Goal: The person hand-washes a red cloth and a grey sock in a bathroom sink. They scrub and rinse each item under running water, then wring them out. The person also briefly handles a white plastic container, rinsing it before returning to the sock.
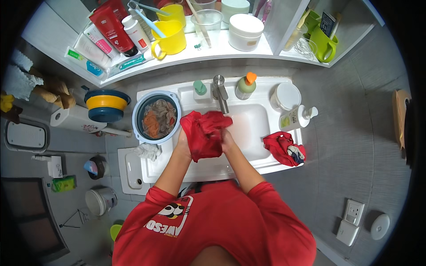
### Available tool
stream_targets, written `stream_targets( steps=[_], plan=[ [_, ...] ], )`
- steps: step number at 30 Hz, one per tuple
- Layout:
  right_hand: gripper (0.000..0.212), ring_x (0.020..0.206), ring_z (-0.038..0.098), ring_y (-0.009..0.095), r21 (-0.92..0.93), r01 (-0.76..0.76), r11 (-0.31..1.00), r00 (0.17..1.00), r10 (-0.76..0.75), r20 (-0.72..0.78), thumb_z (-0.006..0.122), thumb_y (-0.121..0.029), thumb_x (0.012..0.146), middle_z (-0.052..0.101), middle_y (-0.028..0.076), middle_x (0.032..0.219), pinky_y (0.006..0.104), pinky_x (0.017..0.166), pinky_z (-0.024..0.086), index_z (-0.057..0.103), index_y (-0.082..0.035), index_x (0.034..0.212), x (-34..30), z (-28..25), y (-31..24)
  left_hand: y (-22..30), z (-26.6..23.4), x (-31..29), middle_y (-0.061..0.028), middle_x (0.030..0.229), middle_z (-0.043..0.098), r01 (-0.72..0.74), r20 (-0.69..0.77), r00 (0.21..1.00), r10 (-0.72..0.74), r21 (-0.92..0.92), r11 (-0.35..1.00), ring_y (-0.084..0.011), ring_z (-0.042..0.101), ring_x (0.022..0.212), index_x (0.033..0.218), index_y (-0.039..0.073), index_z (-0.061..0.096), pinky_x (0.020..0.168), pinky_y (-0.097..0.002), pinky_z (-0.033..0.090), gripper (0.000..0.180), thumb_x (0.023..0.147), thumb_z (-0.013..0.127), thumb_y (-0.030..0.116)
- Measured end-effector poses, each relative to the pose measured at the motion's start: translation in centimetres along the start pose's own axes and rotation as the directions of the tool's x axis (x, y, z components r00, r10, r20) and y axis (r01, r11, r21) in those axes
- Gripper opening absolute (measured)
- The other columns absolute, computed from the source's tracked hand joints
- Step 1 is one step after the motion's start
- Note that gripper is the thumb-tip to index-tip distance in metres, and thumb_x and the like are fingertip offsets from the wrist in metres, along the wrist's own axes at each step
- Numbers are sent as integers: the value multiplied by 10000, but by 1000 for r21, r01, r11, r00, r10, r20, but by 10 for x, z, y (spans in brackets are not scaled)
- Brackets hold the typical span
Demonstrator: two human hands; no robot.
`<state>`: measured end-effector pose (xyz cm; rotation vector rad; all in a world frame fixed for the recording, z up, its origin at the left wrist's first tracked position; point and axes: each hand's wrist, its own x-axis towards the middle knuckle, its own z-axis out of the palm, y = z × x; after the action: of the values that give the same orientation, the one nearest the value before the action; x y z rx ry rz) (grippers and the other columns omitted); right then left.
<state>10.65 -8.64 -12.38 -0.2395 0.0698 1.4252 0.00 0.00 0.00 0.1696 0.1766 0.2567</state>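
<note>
A bunched red cloth, perhaps a garment, is held up over the front left of the white sink. My left hand grips its left side, and my right hand grips its right; the cloth covers most of the fingers of both. Just behind the cloth stands the metal faucet. Left of my left hand, a blue-grey basin holds wet grey and orange cloths. Another red cloth with a white and dark patch lies on the sink's right rim.
Behind the faucet line, a green bottle with an orange pump and a green-topped dispenser stand. A white tub and a white pump bottle occupy the right rim. A shelf with cups and tubes overhangs the back. A pale rag lies front left.
</note>
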Motion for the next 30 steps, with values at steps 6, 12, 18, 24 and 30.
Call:
stream_targets(
  steps=[6, 12, 18, 24, 30],
  plan=[
    [271, 994, 521, 199, -350, 307, 885, 901, -389, -194, 492, -189, 889, 529, 63, 1108, 317, 876, 420, 470, -64, 1129, -1, 60, 28, -35, -39, 23, -40, 955, 561, -192, -214, 702, 679, 861, 470, -148, 537, 827, 967, 71, 539, 729, -276, 457, 185, 884, 429, 195],
    [337, 1007, 493, 375, -953, 290, -89, 677, -685, 270, 376, -227, 899, 519, 220, 1074, 391, 880, 380, 466, 1, 1130, 1, 98, 44, -31, -78, 17, -41, 920, 559, -221, -328, 805, 495, 609, 762, -173, 563, 809, 1018, 117, 511, 675, -304, 473, 259, 866, 511, 328],
    [362, 970, 528, 282, -950, 98, 298, 801, -590, -102, 341, -263, 925, 543, 179, 1077, 341, 874, 390, 488, 10, 1111, 14, 77, 34, -37, -34, 16, -31, 910, 555, -53, -562, 736, 377, 508, 860, -158, 555, 799, 1003, 131, 527, 701, -312, 471, 229, 880, 490, 320],
    [349, 955, 509, 202, -783, 228, 578, 728, -636, -257, 355, -263, 926, 519, 124, 1070, 305, 856, 395, 465, 17, 1105, 4, 95, 52, -34, -24, 20, -21, 873, 562, 13, -365, 673, 644, 876, 483, -123, 535, 763, 964, 69, 575, 651, -295, 454, 185, 826, 561, 191],
    [219, 917, 549, 202, -188, 178, 966, 859, -246, -449, 372, -183, 895, 529, 112, 1042, 331, 805, 464, 501, -44, 1003, 2, 66, 34, -23, -21, 21, -14, 683, 520, -213, -340, 848, 407, 483, 849, -143, 483, 587, 762, 72, 556, 540, -285, 400, 176, 840, 488, 214]
  ],
)
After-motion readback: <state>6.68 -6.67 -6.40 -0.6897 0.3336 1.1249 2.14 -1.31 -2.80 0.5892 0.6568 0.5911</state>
